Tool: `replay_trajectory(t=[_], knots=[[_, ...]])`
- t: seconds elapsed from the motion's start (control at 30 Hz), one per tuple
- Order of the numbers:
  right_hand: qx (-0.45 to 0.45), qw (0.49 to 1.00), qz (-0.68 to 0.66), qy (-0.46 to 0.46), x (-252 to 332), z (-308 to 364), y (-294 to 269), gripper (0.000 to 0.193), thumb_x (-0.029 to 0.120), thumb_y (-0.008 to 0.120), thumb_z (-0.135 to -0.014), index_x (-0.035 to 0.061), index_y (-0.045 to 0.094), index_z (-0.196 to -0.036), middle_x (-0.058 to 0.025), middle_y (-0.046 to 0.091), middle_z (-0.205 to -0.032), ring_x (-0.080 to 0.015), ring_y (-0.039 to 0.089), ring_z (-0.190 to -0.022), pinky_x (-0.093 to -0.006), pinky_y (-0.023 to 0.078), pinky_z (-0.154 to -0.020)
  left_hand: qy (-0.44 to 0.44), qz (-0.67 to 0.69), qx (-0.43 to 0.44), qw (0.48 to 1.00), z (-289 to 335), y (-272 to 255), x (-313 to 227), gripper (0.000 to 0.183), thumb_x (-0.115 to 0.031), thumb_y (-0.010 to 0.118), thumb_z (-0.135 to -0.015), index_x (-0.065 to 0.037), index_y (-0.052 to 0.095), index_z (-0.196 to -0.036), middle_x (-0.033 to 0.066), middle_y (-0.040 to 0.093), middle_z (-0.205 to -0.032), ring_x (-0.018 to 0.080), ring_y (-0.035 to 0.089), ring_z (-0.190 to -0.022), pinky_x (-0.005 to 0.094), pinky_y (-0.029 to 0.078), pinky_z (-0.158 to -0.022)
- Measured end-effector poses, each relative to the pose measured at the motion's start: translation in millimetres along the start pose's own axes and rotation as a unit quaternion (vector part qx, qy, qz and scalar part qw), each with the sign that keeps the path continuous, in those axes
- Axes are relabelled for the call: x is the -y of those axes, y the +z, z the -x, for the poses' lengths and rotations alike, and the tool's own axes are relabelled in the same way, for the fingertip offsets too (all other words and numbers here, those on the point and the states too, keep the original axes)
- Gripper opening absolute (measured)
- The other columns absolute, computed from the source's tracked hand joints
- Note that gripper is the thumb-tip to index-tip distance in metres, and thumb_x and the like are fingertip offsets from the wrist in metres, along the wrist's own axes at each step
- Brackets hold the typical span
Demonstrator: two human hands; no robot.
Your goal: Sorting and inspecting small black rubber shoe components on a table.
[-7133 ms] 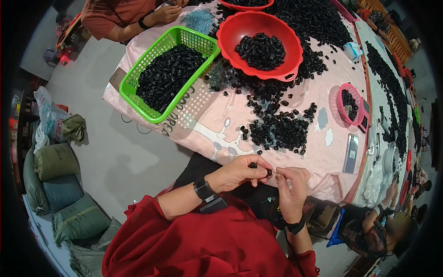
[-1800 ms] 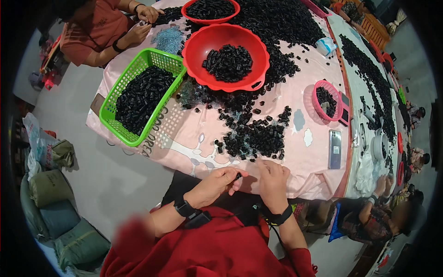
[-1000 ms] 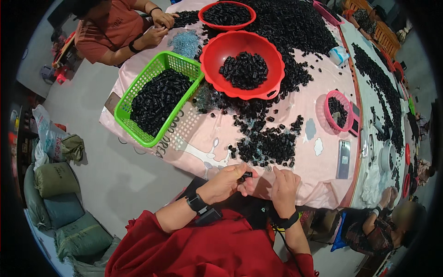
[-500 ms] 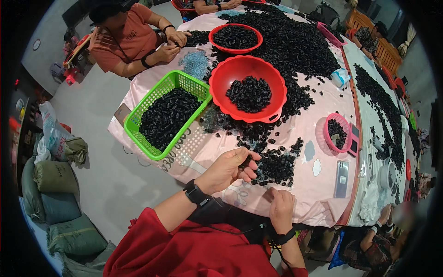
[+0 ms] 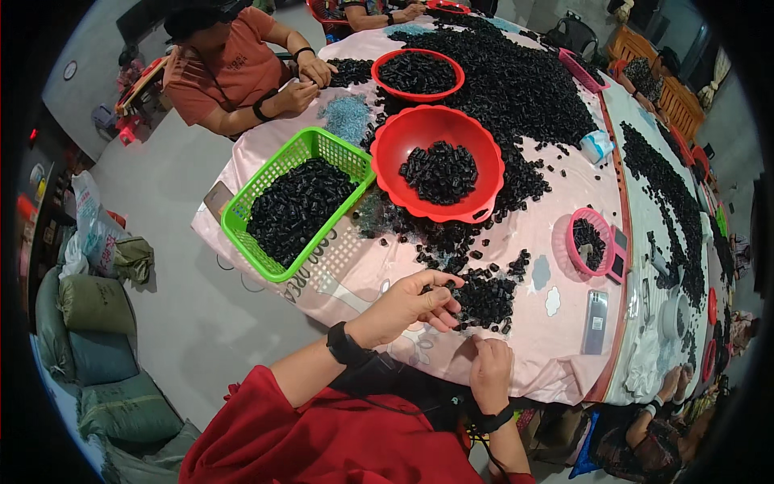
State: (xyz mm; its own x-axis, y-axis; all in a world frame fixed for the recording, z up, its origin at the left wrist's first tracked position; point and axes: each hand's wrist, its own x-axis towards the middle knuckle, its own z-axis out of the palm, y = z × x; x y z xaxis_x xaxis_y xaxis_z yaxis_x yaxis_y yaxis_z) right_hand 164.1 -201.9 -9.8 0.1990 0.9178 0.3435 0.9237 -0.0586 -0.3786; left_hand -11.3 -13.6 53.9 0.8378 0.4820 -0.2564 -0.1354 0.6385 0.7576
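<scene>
Black piece (image 5: 450, 285) between fingers (image 5: 439, 298) of left hand (image 5: 407, 308)

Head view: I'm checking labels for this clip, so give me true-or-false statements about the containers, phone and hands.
1. The green rectangular basket holds black pieces. True.
2. The scalloped red bowl stands left of the green rectangular basket. False: the scalloped red bowl is on its right.
3. The person's left hand holds at least one black piece. True.
4. The gray phone lies in the green rectangular basket. False: the gray phone lies on the pink tablecloth.
5. The person's right hand is outside the scalloped red bowl. True.
</scene>
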Motion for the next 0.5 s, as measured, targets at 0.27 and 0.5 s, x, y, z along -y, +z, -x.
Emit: replay_trajectory(t=[0.27,0.5], knots=[[0.015,1.0,-0.015,0.011,0.8,-1.4,-0.1,0.03,-0.007,0.056,-0.079,0.0018,0.067,-0.106,-0.0126,0.059,-0.091,-0.0329,0.057,-0.089,-0.0429,0.044,-0.079,0.062,-0.105,-0.043,0.992,0.0,-3.4,-4.5,0.029,-0.026,0.057,-0.104,-0.001,0.059,-0.117,0.0053,0.064,-0.091,0.0101,0.065,-0.071,0.0224,0.052,-0.056],[0.041,0.999,0.007,0.013,0.0,2.0,-6.1,0.026,-0.001,0.06,-0.081,0.003,0.067,-0.106,-0.0107,0.062,-0.095,-0.0308,0.058,-0.088,-0.0429,0.044,-0.077,0.021,-0.019,-0.017,0.999,1.5,-3.2,-11.8,0.028,-0.027,0.059,-0.103,-0.002,0.062,-0.113,0.006,0.065,-0.09,0.0118,0.068,-0.076,0.0228,0.053,-0.057]])
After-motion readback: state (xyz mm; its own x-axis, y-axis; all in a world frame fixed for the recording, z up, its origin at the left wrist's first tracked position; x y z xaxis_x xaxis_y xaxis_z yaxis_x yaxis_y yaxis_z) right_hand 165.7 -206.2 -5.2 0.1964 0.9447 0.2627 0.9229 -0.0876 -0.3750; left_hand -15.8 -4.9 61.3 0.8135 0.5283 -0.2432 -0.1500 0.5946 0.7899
